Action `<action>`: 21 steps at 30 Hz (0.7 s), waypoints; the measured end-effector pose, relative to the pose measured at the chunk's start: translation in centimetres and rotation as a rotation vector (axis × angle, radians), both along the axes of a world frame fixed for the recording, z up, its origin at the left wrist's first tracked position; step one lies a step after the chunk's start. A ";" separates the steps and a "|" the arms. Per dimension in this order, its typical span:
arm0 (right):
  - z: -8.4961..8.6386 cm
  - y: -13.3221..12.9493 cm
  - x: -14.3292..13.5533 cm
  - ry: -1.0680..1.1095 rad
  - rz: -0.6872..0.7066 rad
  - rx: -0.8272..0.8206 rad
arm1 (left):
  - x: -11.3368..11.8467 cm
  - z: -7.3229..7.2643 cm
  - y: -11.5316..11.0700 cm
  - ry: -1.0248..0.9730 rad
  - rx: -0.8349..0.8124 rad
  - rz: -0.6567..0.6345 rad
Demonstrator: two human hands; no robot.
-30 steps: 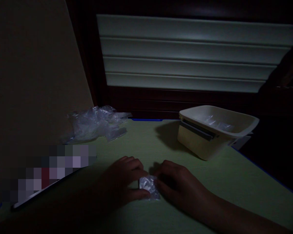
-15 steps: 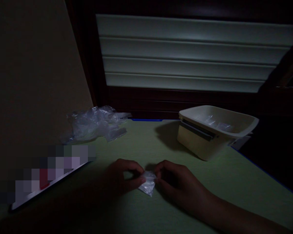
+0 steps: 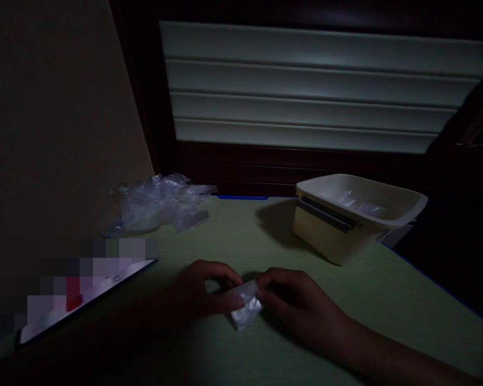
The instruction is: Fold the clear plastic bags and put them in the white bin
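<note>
Between my two hands, just above the green tabletop (image 3: 233, 241), is a small clear plastic bag (image 3: 247, 306). My left hand (image 3: 213, 287) pinches its left side between thumb and fingers. On the right edge, the thumb and index finger of my right hand (image 3: 292, 295) close on the bag as well. One corner of the bag points down toward me. What lies inside it, if anything, is too dim to make out.
A cream plastic bin (image 3: 326, 236) with clear packets inside stands at the right back. Crumpled clear plastic bags (image 3: 161, 203) lie at the left back by the wall. A partly blurred flat screen or panel (image 3: 104, 287) is at left. Behind stands a slatted panel (image 3: 306, 91).
The small bag has turned between my fingers, and more of its face now shows. My left fingers have shifted slightly to the right; the bin and the bag pile are unchanged.
</note>
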State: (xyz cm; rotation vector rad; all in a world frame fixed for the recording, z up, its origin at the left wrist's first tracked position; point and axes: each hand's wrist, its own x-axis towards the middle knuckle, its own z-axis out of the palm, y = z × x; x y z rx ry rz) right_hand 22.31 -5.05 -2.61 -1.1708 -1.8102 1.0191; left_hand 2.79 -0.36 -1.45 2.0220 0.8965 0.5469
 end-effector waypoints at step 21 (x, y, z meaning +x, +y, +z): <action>-0.2 0.7 0.7 0.053 -0.082 0.059 | 0.1 -1.6 0.2 0.005 0.232 0.008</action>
